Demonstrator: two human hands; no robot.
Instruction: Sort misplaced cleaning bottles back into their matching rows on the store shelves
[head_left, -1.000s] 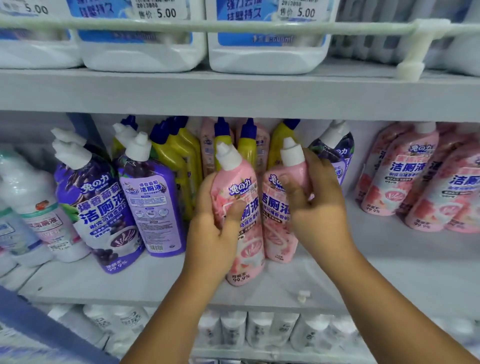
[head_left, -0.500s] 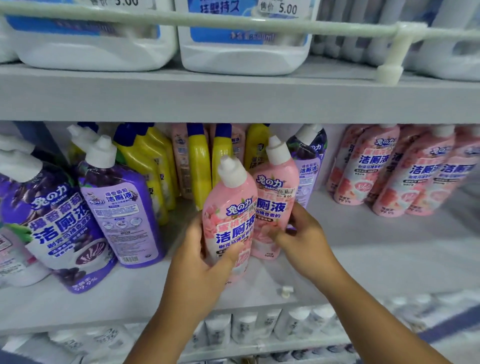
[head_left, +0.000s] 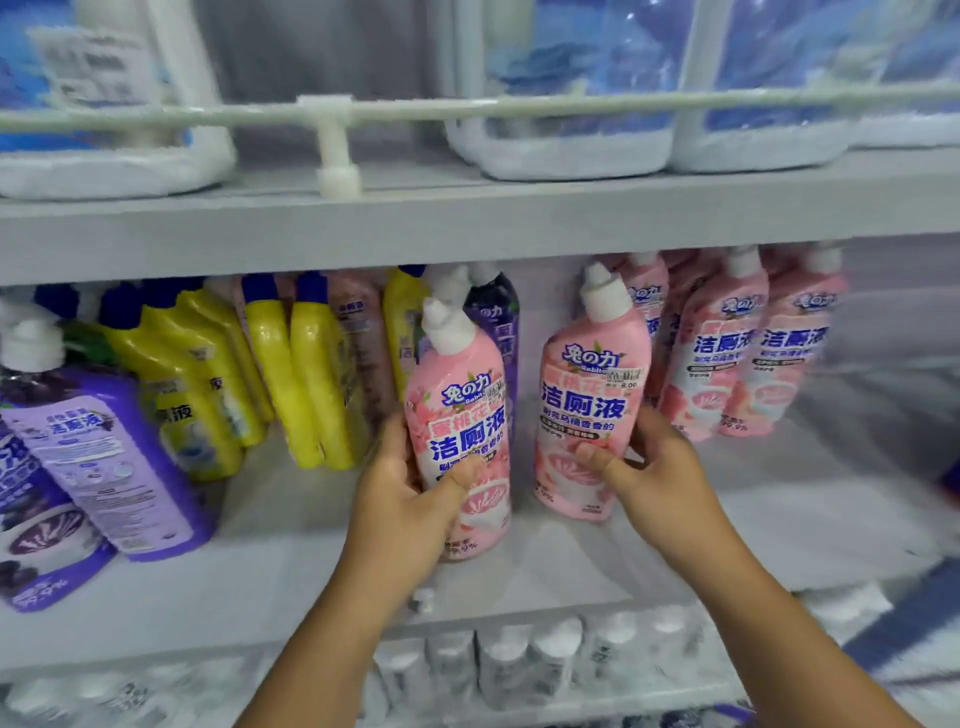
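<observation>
Fingers of each hand (left hand (head_left: 410, 499), right hand (head_left: 660, 467)) wrap one pink bottle (head_left: 462, 431), so swinging the right-hand bottle (head_left: 589, 405) toward the pink row (head_left: 743, 353) could topple standing neighbours.

The two pink bottles, side by side a second ago, are now well apart: the right hand (head_left: 657, 467) has carried its pink bottle (head_left: 592, 410) over toward the pink row (head_left: 748, 343) on the right, gripping low on the body instead of up at the neck, while the left hand (head_left: 410, 499) keeps the other pink bottle (head_left: 462, 415)
</observation>
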